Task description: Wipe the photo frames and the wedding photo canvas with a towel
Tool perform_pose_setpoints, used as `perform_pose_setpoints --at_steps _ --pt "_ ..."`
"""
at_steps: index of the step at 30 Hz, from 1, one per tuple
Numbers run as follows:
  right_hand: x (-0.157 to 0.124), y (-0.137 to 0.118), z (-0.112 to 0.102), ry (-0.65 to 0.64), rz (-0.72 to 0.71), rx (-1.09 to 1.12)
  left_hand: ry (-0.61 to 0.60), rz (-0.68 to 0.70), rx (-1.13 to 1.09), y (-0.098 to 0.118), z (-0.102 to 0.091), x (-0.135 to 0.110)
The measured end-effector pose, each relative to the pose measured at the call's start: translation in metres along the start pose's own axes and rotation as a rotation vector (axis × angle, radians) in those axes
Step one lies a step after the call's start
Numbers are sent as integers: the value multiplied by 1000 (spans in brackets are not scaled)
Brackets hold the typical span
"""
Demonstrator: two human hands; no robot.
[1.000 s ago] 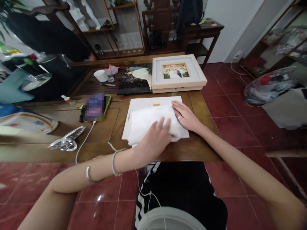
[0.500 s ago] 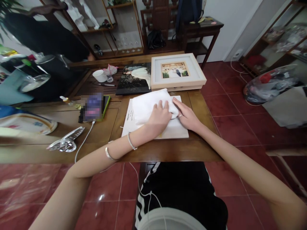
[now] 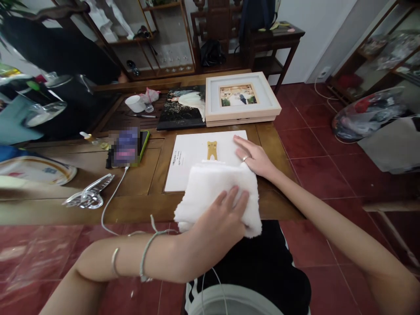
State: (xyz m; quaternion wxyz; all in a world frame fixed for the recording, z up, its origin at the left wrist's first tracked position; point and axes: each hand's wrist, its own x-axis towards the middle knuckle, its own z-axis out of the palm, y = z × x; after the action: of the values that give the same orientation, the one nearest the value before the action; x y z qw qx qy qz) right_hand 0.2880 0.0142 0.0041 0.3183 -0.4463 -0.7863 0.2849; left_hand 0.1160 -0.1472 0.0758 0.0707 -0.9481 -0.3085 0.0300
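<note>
A white towel, folded and fluffy, lies over the near part of a white board and hangs past the table's front edge. My left hand is on top of the towel, fingers curved into it; the thumb is hidden. My right hand, wearing a ring, rests with fingers stretched along the board's right edge. A gold bear-shaped piece shows on the board just beyond the towel; its lower end may be covered. Small print runs down the board's left side.
Behind the board are a light wooden frame with a wedding picture and a dark photo panel. To the left lie a phone with a white cable, a silver hair claw, a dropper bottle and a white cup.
My left hand has drawn the towel toward me across the board, from its upper part to the front edge. The gold piece is now uncovered. My right hand stays at the board's edge.
</note>
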Motion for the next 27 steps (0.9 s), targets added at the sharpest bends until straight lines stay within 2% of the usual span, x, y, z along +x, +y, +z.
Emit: perform_pose_setpoints --at_steps 4,6,8,12,15,18,22,25,27 --pt "-2 0 3 -83 -106 -191 -97 57 -138 -15 -22 -19" --pt "-2 0 4 -86 -109 -209 -123 20 -156 -26 -32 -20" --pt "-2 2 5 -87 -107 -206 -137 -77 -143 -38 -35 -16" --pt "-1 6 5 -71 -70 -208 -159 -322 -81 -72 -21 1" --pt "-1 8 5 -72 -73 -208 -96 -394 -76 -98 -1 18" --pt "-1 6 4 -67 -102 -195 -21 -417 -105 -114 12 34" --pt "-2 0 3 -87 -168 -183 80 -415 -162 -120 16 54" --pt "-2 -1 3 -66 -177 -187 144 -338 -230 -123 15 73" --pt "-1 0 4 -55 -180 -194 136 -267 -283 -127 14 88"
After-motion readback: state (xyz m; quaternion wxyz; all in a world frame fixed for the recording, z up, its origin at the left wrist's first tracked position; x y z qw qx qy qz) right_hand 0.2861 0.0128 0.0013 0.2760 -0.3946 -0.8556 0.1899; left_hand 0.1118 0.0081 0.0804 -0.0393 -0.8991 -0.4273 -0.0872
